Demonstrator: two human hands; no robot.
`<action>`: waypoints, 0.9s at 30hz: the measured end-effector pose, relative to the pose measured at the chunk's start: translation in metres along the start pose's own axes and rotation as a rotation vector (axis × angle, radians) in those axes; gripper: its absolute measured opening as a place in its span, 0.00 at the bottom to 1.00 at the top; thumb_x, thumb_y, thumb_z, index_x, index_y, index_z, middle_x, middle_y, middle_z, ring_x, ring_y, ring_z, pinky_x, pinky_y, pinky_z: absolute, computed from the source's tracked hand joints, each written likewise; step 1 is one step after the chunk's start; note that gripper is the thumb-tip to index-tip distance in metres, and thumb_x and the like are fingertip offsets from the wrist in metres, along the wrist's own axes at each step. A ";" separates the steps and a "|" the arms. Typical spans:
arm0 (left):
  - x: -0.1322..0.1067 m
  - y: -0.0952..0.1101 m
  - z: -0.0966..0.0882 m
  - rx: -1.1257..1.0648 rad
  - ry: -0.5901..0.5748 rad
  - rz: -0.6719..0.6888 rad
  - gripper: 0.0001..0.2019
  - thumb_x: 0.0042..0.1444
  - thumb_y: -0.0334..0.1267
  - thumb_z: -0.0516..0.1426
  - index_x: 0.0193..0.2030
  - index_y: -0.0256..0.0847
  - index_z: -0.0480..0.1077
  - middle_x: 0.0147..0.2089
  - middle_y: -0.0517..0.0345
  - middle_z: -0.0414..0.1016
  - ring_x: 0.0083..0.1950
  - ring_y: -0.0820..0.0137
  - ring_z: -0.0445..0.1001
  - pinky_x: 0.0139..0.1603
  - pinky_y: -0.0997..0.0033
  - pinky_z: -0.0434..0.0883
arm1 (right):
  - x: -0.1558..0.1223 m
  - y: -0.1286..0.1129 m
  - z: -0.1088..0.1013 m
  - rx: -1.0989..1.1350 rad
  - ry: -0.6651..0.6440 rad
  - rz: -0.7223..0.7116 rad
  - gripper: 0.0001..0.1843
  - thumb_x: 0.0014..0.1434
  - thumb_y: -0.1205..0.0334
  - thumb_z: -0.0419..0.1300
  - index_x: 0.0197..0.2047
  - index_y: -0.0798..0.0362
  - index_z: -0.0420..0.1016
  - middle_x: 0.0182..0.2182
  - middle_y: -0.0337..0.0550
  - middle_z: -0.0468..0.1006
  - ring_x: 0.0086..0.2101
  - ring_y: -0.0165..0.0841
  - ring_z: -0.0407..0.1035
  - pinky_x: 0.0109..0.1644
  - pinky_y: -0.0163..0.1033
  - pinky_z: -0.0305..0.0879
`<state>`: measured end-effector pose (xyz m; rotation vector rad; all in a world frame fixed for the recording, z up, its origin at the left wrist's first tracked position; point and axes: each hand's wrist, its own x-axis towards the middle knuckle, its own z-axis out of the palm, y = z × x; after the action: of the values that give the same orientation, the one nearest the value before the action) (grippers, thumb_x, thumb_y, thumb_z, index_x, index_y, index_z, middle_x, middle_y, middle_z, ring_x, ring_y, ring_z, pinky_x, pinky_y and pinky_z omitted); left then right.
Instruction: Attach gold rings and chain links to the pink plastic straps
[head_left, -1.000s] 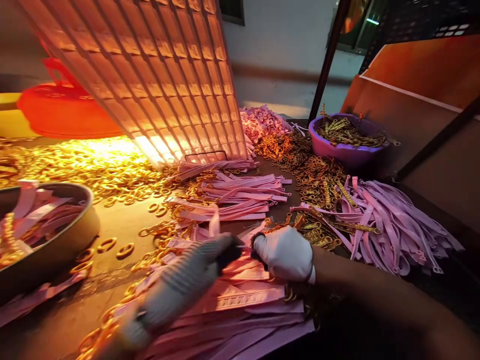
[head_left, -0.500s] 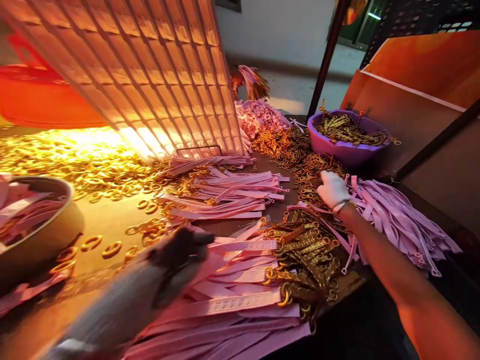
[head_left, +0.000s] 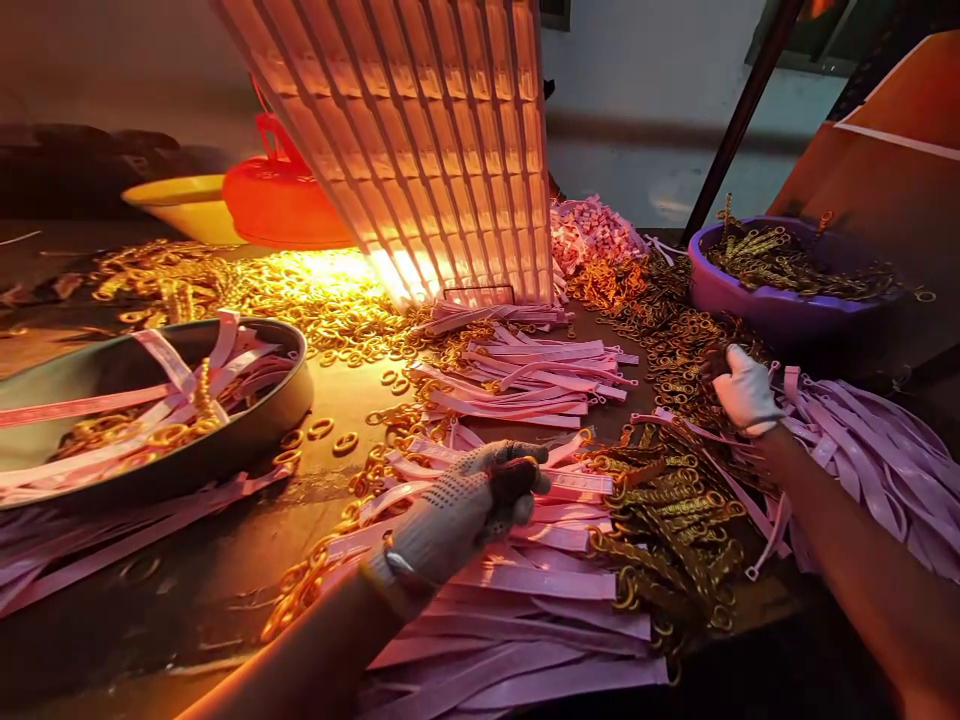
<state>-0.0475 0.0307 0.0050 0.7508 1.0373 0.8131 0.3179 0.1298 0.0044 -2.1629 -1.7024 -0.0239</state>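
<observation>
My left hand, in a dotted knit glove, hovers over a heap of pink straps near the table's front, its fingertips pinched on a small gold ring. My right hand, in a white glove, reaches far right into a spread of brass chain pieces, fingers curled down among them; whether it holds any is hidden. Between the hands lies a darker pile of brass clasps. A second stack of pink straps lies further back.
A round metal pan with straps and rings stands at the left. Loose gold rings cover the lit table under a tilted lattice panel. A purple bowl of brass parts and lilac straps sit at the right.
My right hand left the front straps and went out to the brass pieces at the right. My left hand swung away to the left, then came back over the pink straps.
</observation>
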 end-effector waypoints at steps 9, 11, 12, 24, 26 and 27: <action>0.004 -0.015 0.017 0.159 -0.114 -0.043 0.17 0.53 0.52 0.62 0.31 0.39 0.68 0.23 0.62 0.66 0.19 0.80 0.58 0.18 0.81 0.53 | -0.127 -0.121 0.007 0.125 -0.183 -0.963 0.18 0.60 0.75 0.51 0.51 0.55 0.71 0.41 0.49 0.76 0.39 0.36 0.70 0.45 0.41 0.68; 0.004 -0.017 0.018 0.193 -0.176 -0.031 0.18 0.55 0.53 0.60 0.30 0.39 0.66 0.21 0.65 0.62 0.18 0.80 0.55 0.18 0.80 0.51 | -0.137 -0.130 0.006 -0.036 -0.109 -1.033 0.16 0.60 0.77 0.50 0.46 0.56 0.72 0.36 0.48 0.74 0.33 0.35 0.67 0.38 0.39 0.66; 0.003 -0.017 0.019 0.216 -0.201 -0.030 0.18 0.56 0.54 0.59 0.30 0.39 0.65 0.20 0.65 0.61 0.18 0.80 0.54 0.18 0.80 0.50 | -0.139 -0.131 0.004 -0.091 -0.077 -1.048 0.16 0.60 0.78 0.49 0.44 0.56 0.73 0.34 0.48 0.74 0.31 0.34 0.66 0.35 0.39 0.64; -0.015 -0.008 0.039 0.315 0.024 0.358 0.11 0.56 0.44 0.60 0.35 0.38 0.69 0.24 0.65 0.65 0.23 0.79 0.57 0.21 0.79 0.58 | -0.155 -0.135 -0.013 0.182 -0.239 -0.724 0.03 0.60 0.64 0.55 0.37 0.52 0.70 0.33 0.44 0.75 0.34 0.36 0.69 0.36 0.38 0.59; -0.011 -0.004 0.040 0.182 0.005 0.278 0.11 0.56 0.45 0.60 0.36 0.39 0.68 0.22 0.67 0.61 0.21 0.80 0.54 0.20 0.80 0.55 | -0.159 -0.142 -0.011 0.222 -0.185 -0.632 0.03 0.60 0.65 0.55 0.36 0.52 0.69 0.34 0.46 0.76 0.35 0.37 0.70 0.38 0.38 0.60; -0.008 -0.001 0.040 0.125 -0.010 0.232 0.12 0.56 0.45 0.61 0.37 0.39 0.68 0.22 0.67 0.61 0.20 0.80 0.54 0.20 0.81 0.54 | -0.161 -0.145 -0.011 0.223 -0.172 -0.589 0.03 0.60 0.65 0.55 0.36 0.53 0.69 0.34 0.47 0.76 0.34 0.38 0.70 0.37 0.38 0.59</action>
<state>-0.0126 0.0170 0.0206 0.9942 1.0103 0.9481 0.1421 0.0040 0.0167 -1.4824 -2.2617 0.1869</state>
